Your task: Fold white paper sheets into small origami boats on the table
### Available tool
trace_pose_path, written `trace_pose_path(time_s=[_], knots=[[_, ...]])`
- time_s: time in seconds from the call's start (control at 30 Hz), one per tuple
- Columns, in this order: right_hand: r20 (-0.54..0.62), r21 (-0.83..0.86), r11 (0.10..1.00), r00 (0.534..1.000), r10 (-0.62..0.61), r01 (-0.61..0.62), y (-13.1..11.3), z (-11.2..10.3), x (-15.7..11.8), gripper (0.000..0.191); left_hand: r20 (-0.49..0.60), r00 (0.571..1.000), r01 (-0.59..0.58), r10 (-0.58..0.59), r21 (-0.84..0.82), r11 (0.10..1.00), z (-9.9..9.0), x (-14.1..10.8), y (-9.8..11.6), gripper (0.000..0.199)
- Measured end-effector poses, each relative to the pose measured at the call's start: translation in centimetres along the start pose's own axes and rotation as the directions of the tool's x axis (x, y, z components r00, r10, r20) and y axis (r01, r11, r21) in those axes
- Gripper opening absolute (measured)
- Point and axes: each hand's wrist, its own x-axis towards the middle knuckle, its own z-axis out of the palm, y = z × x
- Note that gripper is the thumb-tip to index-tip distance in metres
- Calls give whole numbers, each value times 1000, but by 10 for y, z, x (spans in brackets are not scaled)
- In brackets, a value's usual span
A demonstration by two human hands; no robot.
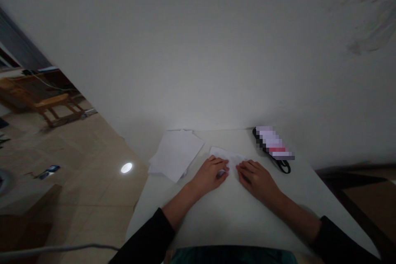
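Black sleeves (144,237), paper stack (176,154) beside the hands (210,175)

Matt, smooth white paper in the loose sheets (175,154) and in the folded paper (221,154), lightly creased along the folds. Smooth, matt white finish on the desk (229,218), its material hard to tell. Matt paint on the wall (198,49), rough and scuffed toward the upper right. Glossy glazed tile on the floor (89,177), with a bright lamp reflection. Warm varnished wood on the chair (52,105). Soft matt black cloth in the sleeve (145,235). Smooth grey sheath on the cable (55,248). Matt black finish on the strap (283,167), its material too small to tell.
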Motion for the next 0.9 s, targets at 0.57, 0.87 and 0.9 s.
trace_pose_path(time_s=[0.57, 0.87, 0.9], knots=[[-31, 331, 940, 997, -74, 81, 3, -1, 9, 21, 189, 979, -62, 72, -62, 996, -36, -17, -17, 79], [18, 432, 902, 1000, -13, 4, 9, -5, 9, 17, 156, 985, -51, 70, -125, 991, -40, -13, -23, 65], [21, 439, 898, 1000, -9, -1, 10, -5, 9, 17, 160, 984, -51, 73, -136, 989, -41, -13, -22, 62]])
